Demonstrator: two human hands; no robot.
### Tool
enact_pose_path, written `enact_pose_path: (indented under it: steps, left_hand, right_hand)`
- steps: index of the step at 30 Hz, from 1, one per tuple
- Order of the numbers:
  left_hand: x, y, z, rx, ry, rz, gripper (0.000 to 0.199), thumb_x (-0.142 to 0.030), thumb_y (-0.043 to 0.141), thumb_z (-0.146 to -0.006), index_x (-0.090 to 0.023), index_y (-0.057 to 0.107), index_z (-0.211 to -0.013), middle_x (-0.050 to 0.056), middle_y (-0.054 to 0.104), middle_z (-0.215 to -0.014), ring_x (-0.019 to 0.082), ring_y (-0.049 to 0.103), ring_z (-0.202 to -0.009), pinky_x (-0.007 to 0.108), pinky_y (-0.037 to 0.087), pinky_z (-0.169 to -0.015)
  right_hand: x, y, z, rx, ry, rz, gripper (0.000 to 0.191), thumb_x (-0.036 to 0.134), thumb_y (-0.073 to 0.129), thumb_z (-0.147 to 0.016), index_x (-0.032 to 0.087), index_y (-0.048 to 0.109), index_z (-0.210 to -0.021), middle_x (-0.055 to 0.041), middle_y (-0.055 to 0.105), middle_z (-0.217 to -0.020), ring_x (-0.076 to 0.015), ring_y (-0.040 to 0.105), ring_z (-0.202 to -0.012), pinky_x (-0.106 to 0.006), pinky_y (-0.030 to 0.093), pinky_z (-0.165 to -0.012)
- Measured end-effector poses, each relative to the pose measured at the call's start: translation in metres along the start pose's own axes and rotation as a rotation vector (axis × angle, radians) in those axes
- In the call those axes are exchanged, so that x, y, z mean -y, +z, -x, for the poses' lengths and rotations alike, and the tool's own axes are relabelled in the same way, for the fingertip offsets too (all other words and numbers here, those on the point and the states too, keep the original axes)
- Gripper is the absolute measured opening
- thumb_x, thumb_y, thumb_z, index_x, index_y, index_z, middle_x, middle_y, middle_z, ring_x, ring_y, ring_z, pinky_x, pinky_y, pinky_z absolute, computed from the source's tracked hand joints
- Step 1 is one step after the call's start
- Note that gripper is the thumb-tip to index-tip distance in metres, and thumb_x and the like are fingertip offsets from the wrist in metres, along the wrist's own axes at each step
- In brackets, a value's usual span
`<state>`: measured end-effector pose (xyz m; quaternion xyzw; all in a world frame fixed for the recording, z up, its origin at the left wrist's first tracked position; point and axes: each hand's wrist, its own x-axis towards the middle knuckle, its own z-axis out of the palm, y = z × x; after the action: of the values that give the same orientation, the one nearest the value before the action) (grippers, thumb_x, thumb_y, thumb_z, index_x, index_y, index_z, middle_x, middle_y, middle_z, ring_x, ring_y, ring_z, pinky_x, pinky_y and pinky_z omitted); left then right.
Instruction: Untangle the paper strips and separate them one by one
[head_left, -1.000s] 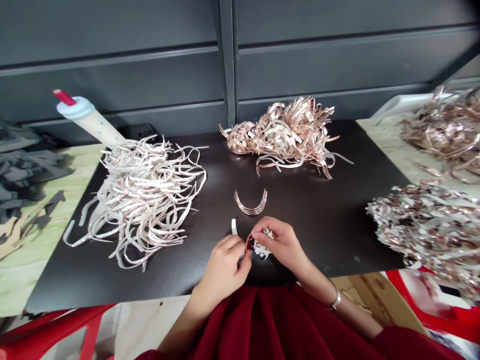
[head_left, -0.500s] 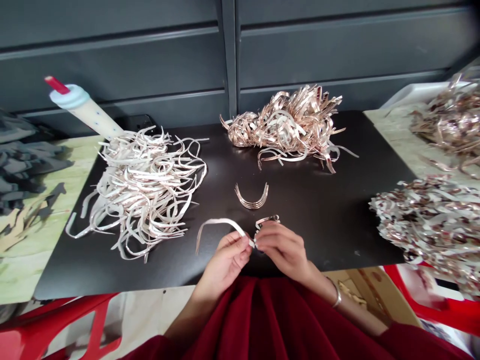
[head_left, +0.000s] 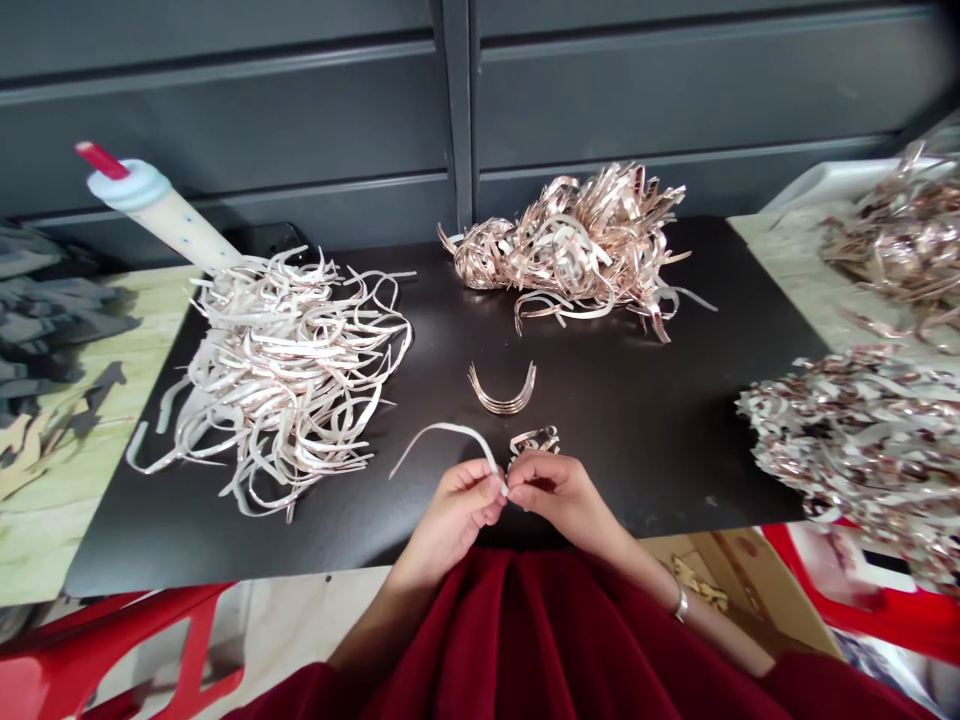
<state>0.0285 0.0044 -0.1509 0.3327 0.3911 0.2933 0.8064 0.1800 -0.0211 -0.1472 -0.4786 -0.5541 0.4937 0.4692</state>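
Observation:
A thin strip [head_left: 450,428], whitish on the side I see, arcs up and leftward from the fingers of my left hand [head_left: 459,508], which pinches it near one end. My right hand [head_left: 561,492] is closed at that same end, its thumb and fingertips meeting the left ones. Just beyond the right fingers lie a few short curled rose-gold bits [head_left: 541,438] on the black table top [head_left: 637,430]. Farther off, several curved rose-gold strips [head_left: 502,403] rest nested together in a U shape.
A loose pile of whitish strips [head_left: 300,370] covers the left of the table. A shiny rose-gold heap [head_left: 585,240] stands at the back. Curly scraps [head_left: 862,440] fill the right side. Behind the left pile stands a tumbler with a red straw [head_left: 176,225]; a dark wall [head_left: 315,110] bounds the back.
My right hand has shifted slightly and its fingers now close on the strip's end. The curled bits behind it show more fully. The strip's free end has risen a little.

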Motion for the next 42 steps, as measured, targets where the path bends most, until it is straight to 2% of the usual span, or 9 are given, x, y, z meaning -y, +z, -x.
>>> enact_pose_path:
  steps: [6, 11, 17, 22, 27, 30, 35, 38, 42]
  left_hand:
    - [-0.007, -0.006, 0.006, 0.055, 0.118, -0.557, 0.034, -0.043, 0.051, -0.085, -0.016, 0.051, -0.064, -0.003, 0.049, -0.058, 0.008, 0.04, -0.05, 0.019, 0.031, -0.049]
    - [-0.023, -0.008, 0.013, 0.15, 0.277, -0.917, 0.026, -0.031, 0.053, -0.085, -0.017, 0.055, -0.063, -0.002, 0.052, -0.06, 0.011, 0.047, -0.06, 0.021, 0.035, -0.057]
    - [-0.027, -0.005, 0.014, 0.245, 0.304, -0.954, 0.029, -0.029, 0.037, -0.093, -0.017, 0.056, -0.075, 0.002, 0.057, -0.072, 0.013, 0.052, -0.067, 0.023, 0.039, -0.065]
    - [-0.014, -0.005, 0.016, 0.215, 0.484, -1.007, 0.034, -0.026, 0.032, -0.094, -0.016, 0.057, -0.074, 0.005, 0.054, -0.075, 0.015, 0.051, -0.071, 0.025, 0.04, -0.069]
    - [-0.005, -0.011, 0.014, 0.208, 0.474, -0.784, 0.048, -0.035, 0.032, -0.095, -0.016, 0.057, -0.058, 0.007, 0.059, -0.081, 0.015, 0.057, -0.073, 0.025, 0.044, -0.071]
    - [-0.006, -0.014, 0.013, 0.181, 0.489, -0.786, 0.048, -0.034, 0.034, -0.094, -0.016, 0.059, -0.058, 0.008, 0.064, -0.087, 0.015, 0.061, -0.078, 0.025, 0.046, -0.074]
    - [-0.007, -0.014, 0.014, 0.103, 0.555, -0.98, 0.025, -0.022, 0.047, -0.087, -0.02, 0.07, -0.076, 0.009, 0.068, -0.106, 0.02, 0.064, -0.091, 0.031, 0.048, -0.086]
    - [-0.005, -0.013, 0.013, 0.071, 0.596, -1.005, 0.022, -0.019, 0.052, -0.083, -0.02, 0.072, -0.075, 0.01, 0.068, -0.11, 0.023, 0.064, -0.097, 0.035, 0.047, -0.092]
    - [-0.002, -0.013, 0.012, 0.072, 0.598, -0.968, 0.023, -0.019, 0.051, -0.084, -0.02, 0.073, -0.077, 0.01, 0.066, -0.115, 0.022, 0.065, -0.099, 0.033, 0.048, -0.089]
  right_hand:
    - [-0.002, -0.003, 0.0, 0.064, -0.032, -0.033, 0.026, 0.034, 0.061, -0.084, 0.016, 0.064, -0.066, -0.0024, 0.062, -0.066, -0.0127, 0.057, -0.062, -0.025, 0.045, -0.06]
    - [0.001, -0.001, 0.001, 0.064, -0.052, -0.006, 0.024, 0.033, 0.061, -0.084, 0.016, 0.066, -0.068, -0.0032, 0.063, -0.068, -0.0129, 0.057, -0.063, -0.024, 0.045, -0.06]
    - [-0.002, -0.006, 0.0, 0.119, 0.026, -0.129, 0.027, 0.036, 0.063, -0.082, 0.015, 0.065, -0.066, -0.0017, 0.06, -0.065, -0.0117, 0.055, -0.061, -0.024, 0.043, -0.06]
    - [-0.011, -0.008, 0.004, 0.142, 0.055, -0.208, 0.028, 0.039, 0.066, -0.08, 0.015, 0.065, -0.067, -0.0013, 0.059, -0.065, -0.0118, 0.054, -0.062, -0.024, 0.043, -0.061]
    - [-0.011, -0.02, -0.002, 0.278, -0.044, -0.206, 0.032, 0.042, 0.063, -0.081, 0.016, 0.064, -0.065, -0.0021, 0.061, -0.064, -0.0126, 0.056, -0.061, -0.025, 0.046, -0.06]
    - [-0.009, -0.029, -0.005, 0.335, -0.086, -0.117, 0.031, 0.04, 0.059, -0.085, 0.015, 0.065, -0.068, -0.003, 0.063, -0.067, -0.0132, 0.058, -0.064, -0.025, 0.046, -0.063]
    - [-0.008, -0.029, -0.001, 0.315, -0.084, -0.005, 0.042, 0.05, 0.046, -0.09, 0.014, 0.066, -0.085, -0.007, 0.065, -0.078, -0.0155, 0.059, -0.073, -0.028, 0.047, -0.068]
    - [-0.008, -0.018, 0.002, 0.197, -0.086, 0.128, 0.043, 0.054, 0.053, -0.084, 0.014, 0.064, -0.071, -0.0028, 0.061, -0.067, -0.0126, 0.054, -0.061, -0.024, 0.044, -0.059]
    - [-0.007, -0.011, -0.001, 0.127, -0.036, 0.234, 0.037, 0.042, 0.053, -0.088, 0.015, 0.064, -0.065, -0.0017, 0.061, -0.064, -0.0116, 0.054, -0.061, -0.024, 0.043, -0.061]
